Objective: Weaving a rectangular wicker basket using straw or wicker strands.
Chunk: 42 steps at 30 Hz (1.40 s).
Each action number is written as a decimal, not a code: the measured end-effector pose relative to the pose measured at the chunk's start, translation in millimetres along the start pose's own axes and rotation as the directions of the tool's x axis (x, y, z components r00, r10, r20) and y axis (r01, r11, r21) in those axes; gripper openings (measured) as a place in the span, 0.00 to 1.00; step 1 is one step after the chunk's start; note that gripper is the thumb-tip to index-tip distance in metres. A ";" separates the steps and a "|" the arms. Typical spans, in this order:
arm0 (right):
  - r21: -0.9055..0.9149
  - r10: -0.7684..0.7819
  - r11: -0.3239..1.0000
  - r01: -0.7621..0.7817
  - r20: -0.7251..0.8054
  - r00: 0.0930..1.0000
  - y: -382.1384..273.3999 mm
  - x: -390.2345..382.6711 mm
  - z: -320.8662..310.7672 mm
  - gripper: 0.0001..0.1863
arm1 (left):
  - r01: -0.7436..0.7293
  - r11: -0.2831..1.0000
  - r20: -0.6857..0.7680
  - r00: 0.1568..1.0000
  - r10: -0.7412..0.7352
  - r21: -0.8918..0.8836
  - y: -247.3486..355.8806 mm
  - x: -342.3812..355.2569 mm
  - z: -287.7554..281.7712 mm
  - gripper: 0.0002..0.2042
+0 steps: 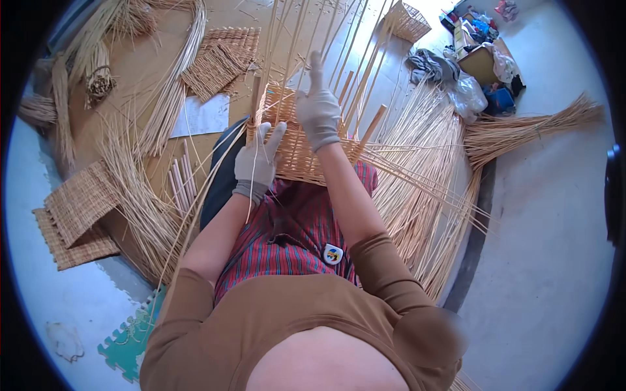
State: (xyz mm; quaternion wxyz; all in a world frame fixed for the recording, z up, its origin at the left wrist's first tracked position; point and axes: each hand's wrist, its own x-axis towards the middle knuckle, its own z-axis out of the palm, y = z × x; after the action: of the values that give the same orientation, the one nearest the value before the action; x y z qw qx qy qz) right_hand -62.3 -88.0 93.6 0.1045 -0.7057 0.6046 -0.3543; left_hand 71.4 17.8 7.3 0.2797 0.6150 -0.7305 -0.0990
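A part-woven wicker basket (297,153) rests on my lap, with long upright stakes (355,39) rising from it and thicker wooden rods at its corners. My left hand (255,161), in a pale glove, grips the basket's left edge, thumb and one finger pointing up in a V. A loose pale strand (253,189) hangs across the back of that hand. My right hand (318,114), also gloved, is over the basket's far side among the stakes. One finger stretches straight up; the others are mostly hidden, and I see nothing held in it.
Bundles of loose strands (417,169) lie to the right, with a tied sheaf (535,130) beyond. Woven panels (85,195) and short rods (182,179) lie left. A finished-looking basket (407,23) stands at the back, near a box of cloths (479,62).
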 end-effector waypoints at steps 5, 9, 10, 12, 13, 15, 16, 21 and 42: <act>0.794 0.261 0.523 0.309 -0.495 0.829 81.5 -65.1 -0.1 0.20 | -0.064 0.991 -0.128 0.989 0.079 0.119 -5.5 1.8 19.7 0.32; 0.582 0.432 0.753 -0.308 -0.084 0.898 89.6 -96.3 -24.9 0.14 | -0.242 0.970 -0.145 0.961 0.235 -0.032 44.1 18.2 4.5 0.29; 0.436 0.275 0.881 -0.186 -0.151 0.950 86.6 -79.4 -31.4 0.18 | -0.203 0.979 -0.075 0.977 0.201 -0.015 58.4 19.8 15.2 0.31; 0.091 -0.077 0.991 0.100 -0.223 0.972 56.3 -37.6 -45.2 0.24 | -0.148 0.987 -0.063 0.986 0.152 0.069 65.3 20.2 47.6 0.36; 0.099 -0.036 0.994 0.056 -0.193 0.980 52.6 -26.6 -49.4 0.24 | -0.165 0.985 -0.059 0.984 0.168 0.058 72.5 23.5 47.1 0.36; 0.132 -0.055 0.987 0.087 -0.225 0.973 73.5 -37.5 -59.8 0.19 | -0.124 0.974 0.137 0.986 0.099 0.191 77.9 27.9 31.5 0.34; 0.057 -0.194 0.974 0.220 -0.293 0.936 98.7 -55.2 -65.5 0.17 | -0.122 0.974 0.130 0.987 0.098 0.191 77.1 30.4 31.9 0.34; 0.433 0.369 0.886 -0.165 -0.445 0.816 119.2 -159.7 -65.6 0.13 | -0.194 0.980 -0.012 0.981 0.193 -0.048 61.1 26.4 34.0 0.29; 0.569 -0.175 0.811 0.134 0.017 0.985 -20.5 -156.7 5.6 0.17 | 0.001 0.491 0.064 0.992 0.112 -0.871 -108.9 54.7 -31.4 0.29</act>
State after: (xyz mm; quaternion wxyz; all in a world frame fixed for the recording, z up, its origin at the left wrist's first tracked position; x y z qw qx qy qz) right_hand -45.6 60.8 42.8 0.3004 -0.7013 0.4093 -0.5004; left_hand 175.2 -52.6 -4.4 0.5128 0.3600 -0.6152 -0.4786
